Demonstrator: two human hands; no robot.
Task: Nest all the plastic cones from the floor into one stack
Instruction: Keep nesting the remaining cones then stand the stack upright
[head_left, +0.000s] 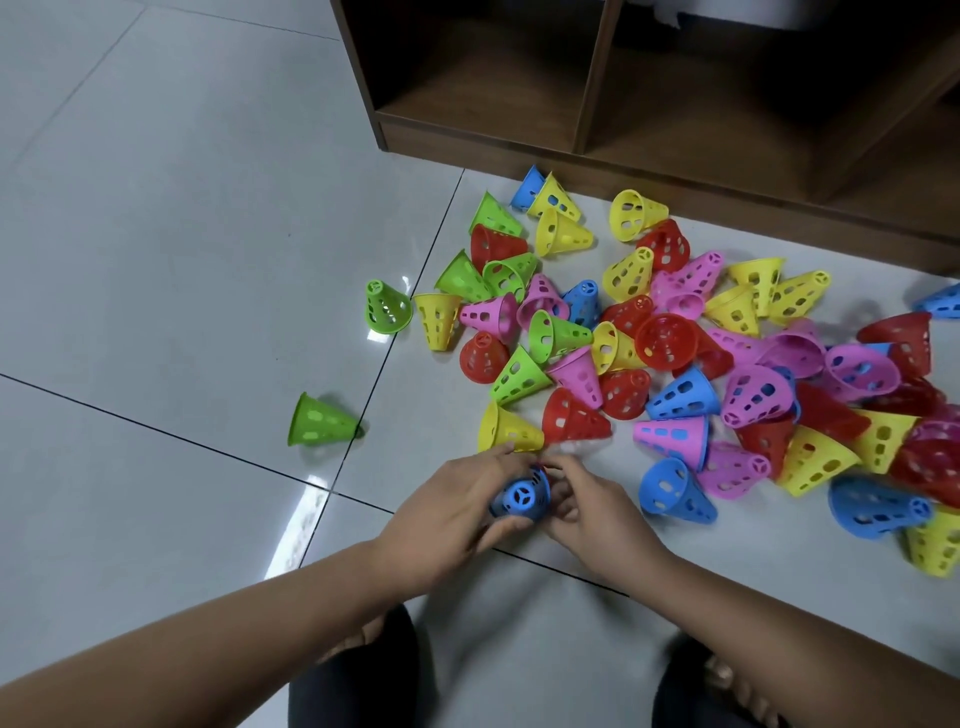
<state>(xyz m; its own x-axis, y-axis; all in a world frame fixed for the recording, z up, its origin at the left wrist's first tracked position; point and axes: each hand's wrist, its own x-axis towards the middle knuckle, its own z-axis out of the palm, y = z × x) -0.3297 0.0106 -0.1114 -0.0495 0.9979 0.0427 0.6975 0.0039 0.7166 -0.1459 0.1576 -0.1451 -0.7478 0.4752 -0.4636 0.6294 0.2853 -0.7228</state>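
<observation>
Cones (670, 340) in red, yellow, green, pink and blue lie mixed up on the floor (156, 234). Almost none look nested yet, so I think the job has only just begun. One blue cone (521, 500) is up off the floor, held between both hands, with its small closed tip turned up at the camera. The left hand (447, 514) wraps its fingers round the left side of the blue cone with the thumb under it. The right hand (592, 514) pinches the right side, so both hands are closed on it. A tiny bit of red shows at the far edge of the blue cone, but it is too hidden to tell if another cone sits with it. Just past the blue cone lies a yellow cone (506, 428). It is on its side, wide mouth to the left and tip to the right, and the left hand's fingertips almost touch it. I think it is the easiest one to take next, and the left hand is nearer. It would need turning to point the same way as the blue cone. A second blue cone (675, 491) lies close on the right of the blue cone, nearer the right hand. A lone green cone (318, 421) sits well off to its left.
</observation>
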